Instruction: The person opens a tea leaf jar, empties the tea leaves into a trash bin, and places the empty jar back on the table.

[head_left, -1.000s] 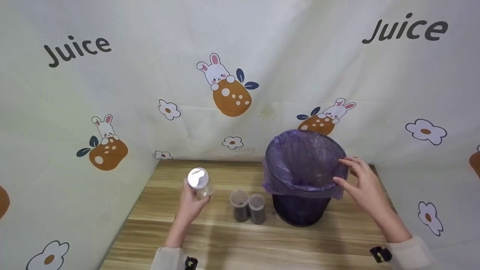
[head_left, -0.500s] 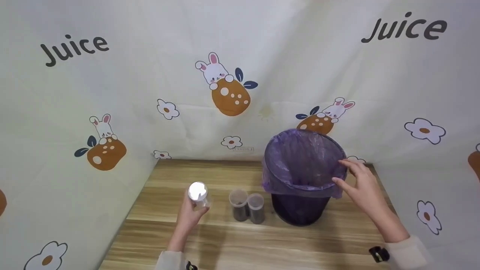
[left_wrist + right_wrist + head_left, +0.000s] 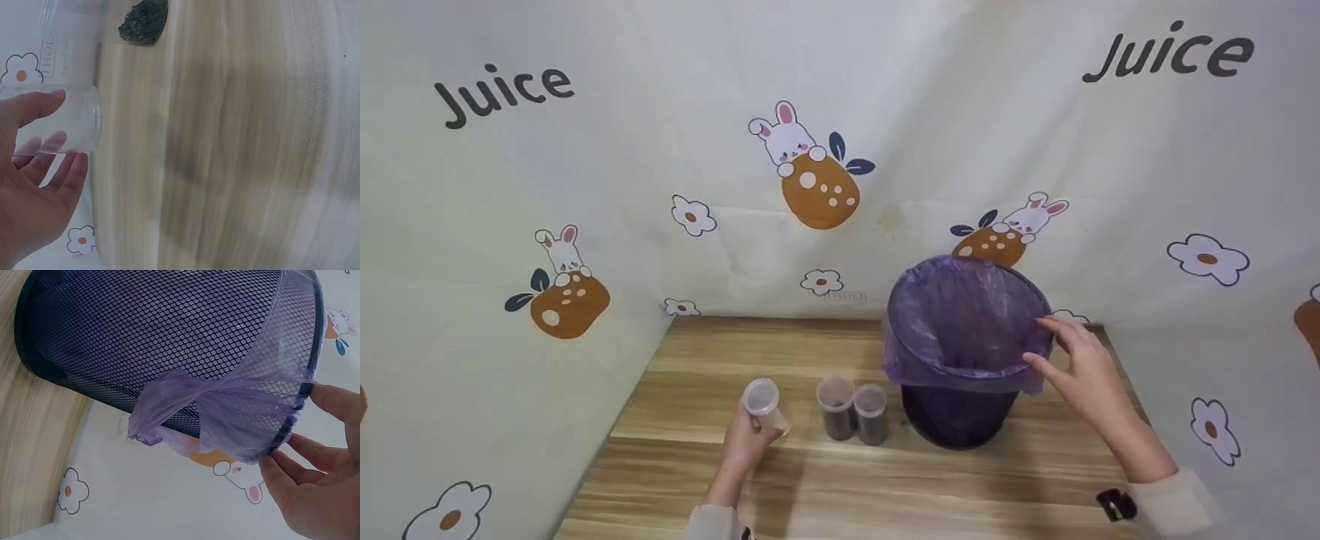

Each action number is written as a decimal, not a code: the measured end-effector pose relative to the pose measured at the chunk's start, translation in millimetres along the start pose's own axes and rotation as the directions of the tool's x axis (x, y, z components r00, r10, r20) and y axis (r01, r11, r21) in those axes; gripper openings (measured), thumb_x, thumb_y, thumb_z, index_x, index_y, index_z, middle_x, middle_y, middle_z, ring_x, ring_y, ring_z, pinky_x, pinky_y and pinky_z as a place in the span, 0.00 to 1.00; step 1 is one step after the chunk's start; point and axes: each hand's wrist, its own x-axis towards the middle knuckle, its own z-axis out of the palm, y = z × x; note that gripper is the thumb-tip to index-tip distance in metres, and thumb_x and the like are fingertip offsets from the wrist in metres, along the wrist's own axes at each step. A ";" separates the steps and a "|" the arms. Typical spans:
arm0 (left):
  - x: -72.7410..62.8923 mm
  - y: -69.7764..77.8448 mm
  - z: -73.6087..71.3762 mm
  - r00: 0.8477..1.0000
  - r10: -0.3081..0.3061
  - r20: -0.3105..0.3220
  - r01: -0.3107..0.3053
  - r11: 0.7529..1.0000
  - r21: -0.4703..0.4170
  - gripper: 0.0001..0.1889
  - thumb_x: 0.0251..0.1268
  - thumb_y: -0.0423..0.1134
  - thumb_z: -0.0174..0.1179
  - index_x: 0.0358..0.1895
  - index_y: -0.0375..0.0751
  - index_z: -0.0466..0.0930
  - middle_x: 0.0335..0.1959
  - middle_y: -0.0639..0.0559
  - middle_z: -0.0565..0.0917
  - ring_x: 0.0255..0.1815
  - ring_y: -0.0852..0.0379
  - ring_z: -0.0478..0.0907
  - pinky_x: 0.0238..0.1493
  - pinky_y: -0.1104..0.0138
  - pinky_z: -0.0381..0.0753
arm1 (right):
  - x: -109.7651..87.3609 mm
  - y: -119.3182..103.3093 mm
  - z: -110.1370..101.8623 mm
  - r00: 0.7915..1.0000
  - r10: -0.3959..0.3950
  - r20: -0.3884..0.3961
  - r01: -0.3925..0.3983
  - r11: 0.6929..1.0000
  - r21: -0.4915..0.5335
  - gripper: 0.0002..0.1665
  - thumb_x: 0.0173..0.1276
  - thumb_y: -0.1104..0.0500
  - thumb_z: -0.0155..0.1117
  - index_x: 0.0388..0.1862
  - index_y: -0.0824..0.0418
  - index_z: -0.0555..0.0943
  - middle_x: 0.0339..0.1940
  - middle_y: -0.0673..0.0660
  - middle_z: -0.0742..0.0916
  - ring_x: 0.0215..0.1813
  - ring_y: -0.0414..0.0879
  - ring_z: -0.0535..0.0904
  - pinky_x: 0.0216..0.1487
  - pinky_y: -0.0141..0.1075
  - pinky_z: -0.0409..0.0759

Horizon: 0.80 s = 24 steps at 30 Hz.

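Observation:
My left hand holds a clear plastic jar between thumb and fingers, low over the wooden table. Nothing shows inside the jar in the left wrist view, and its top leans slightly in the head view. To its right, two more clear jars stand side by side with dark contents; one holds dark green flakes. With fingertips and thumb, my right hand grips the right rim of a black mesh trash can lined with a purple plastic bag.
Curtains printed with rabbits, flowers and "Juice" hang behind the table and on both sides. The trash can stands close to the back curtain on the wood-grain tabletop. A twisted end of the bag hangs outside the can.
My left hand has brought the jar down and nearer to me, and the bright glare on its top has gone. The right hand stays at the can's rim.

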 end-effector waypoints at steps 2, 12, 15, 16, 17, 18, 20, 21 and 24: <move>-0.1 -1.9 1.7 1.000 -0.007 0.004 0.007 1.000 0.020 0.39 0.48 0.22 0.68 0.65 0.21 0.60 0.59 0.21 0.74 0.63 0.24 0.71 0.59 0.41 0.79 | 0.5 -0.1 0.0 1.000 -0.004 -0.007 0.004 1.000 0.003 0.32 0.65 0.59 0.70 0.65 0.72 0.73 0.66 0.74 0.75 0.66 0.71 0.71 0.62 0.64 0.75; 0.0 -15.9 9.6 0.999 -0.035 0.012 0.034 0.999 0.029 0.37 0.49 0.20 0.67 0.65 0.20 0.61 0.61 0.19 0.73 0.65 0.23 0.70 0.62 0.40 0.77 | 1.4 -0.6 1.7 0.999 -0.029 -0.029 0.029 1.000 0.002 0.32 0.64 0.60 0.72 0.63 0.72 0.75 0.64 0.75 0.77 0.65 0.70 0.72 0.62 0.62 0.76; -0.6 -20.1 11.5 0.998 -0.060 0.014 0.060 0.998 0.033 0.39 0.49 0.19 0.67 0.67 0.20 0.60 0.63 0.19 0.71 0.66 0.23 0.68 0.63 0.41 0.76 | 1.2 -1.1 1.3 0.999 -0.026 -0.025 0.026 1.000 0.005 0.32 0.64 0.59 0.72 0.63 0.72 0.75 0.65 0.75 0.76 0.65 0.70 0.72 0.63 0.61 0.76; -0.8 -21.5 12.1 0.998 -0.063 0.013 0.062 0.997 0.035 0.40 0.49 0.19 0.67 0.68 0.20 0.59 0.63 0.18 0.70 0.66 0.23 0.68 0.63 0.41 0.76 | 1.1 -1.2 1.1 0.999 -0.023 -0.022 0.023 1.000 0.007 0.32 0.64 0.59 0.71 0.64 0.72 0.75 0.65 0.75 0.76 0.65 0.70 0.72 0.63 0.61 0.76; -1.0 -22.6 12.7 0.997 -0.071 0.010 0.071 0.997 0.028 0.40 0.49 0.19 0.67 0.68 0.21 0.58 0.64 0.19 0.70 0.67 0.23 0.68 0.65 0.41 0.75 | 1.0 -1.4 0.9 1.000 -0.019 -0.019 0.020 1.000 0.008 0.32 0.65 0.59 0.71 0.64 0.72 0.75 0.66 0.75 0.76 0.66 0.70 0.72 0.63 0.60 0.76; -1.4 -24.0 13.3 0.997 -0.073 0.008 0.073 0.997 0.029 0.41 0.48 0.19 0.67 0.69 0.20 0.58 0.64 0.18 0.69 0.67 0.23 0.67 0.65 0.40 0.74 | 0.8 -1.5 0.7 1.000 -0.016 -0.015 0.016 1.000 0.010 0.32 0.65 0.59 0.71 0.64 0.72 0.74 0.66 0.75 0.75 0.66 0.70 0.72 0.63 0.60 0.76; -2.6 -26.6 14.5 0.997 -0.079 0.003 0.078 0.996 0.035 0.41 0.48 0.19 0.67 0.69 0.21 0.58 0.65 0.19 0.69 0.66 0.23 0.68 0.65 0.40 0.74 | 0.6 -1.4 0.7 1.000 -0.009 -0.009 0.010 1.000 0.013 0.32 0.66 0.59 0.70 0.64 0.72 0.74 0.66 0.75 0.75 0.66 0.70 0.72 0.64 0.59 0.76; -3.2 -27.9 15.2 0.996 -0.085 0.002 0.085 0.996 0.037 0.41 0.49 0.19 0.67 0.70 0.21 0.58 0.65 0.19 0.69 0.66 0.23 0.68 0.65 0.40 0.74 | 0.4 -1.3 0.8 1.000 -0.008 -0.007 0.008 1.000 0.014 0.32 0.66 0.59 0.70 0.65 0.72 0.74 0.66 0.75 0.75 0.66 0.70 0.72 0.64 0.59 0.76; -4.6 -32.2 17.1 0.995 -0.099 -0.002 0.098 0.993 0.065 0.41 0.49 0.20 0.67 0.69 0.22 0.59 0.65 0.19 0.70 0.65 0.24 0.70 0.65 0.40 0.74 | 0.1 -0.7 1.3 1.000 -0.005 -0.002 0.006 1.000 0.014 0.32 0.66 0.60 0.70 0.65 0.72 0.73 0.66 0.74 0.75 0.66 0.69 0.71 0.64 0.59 0.76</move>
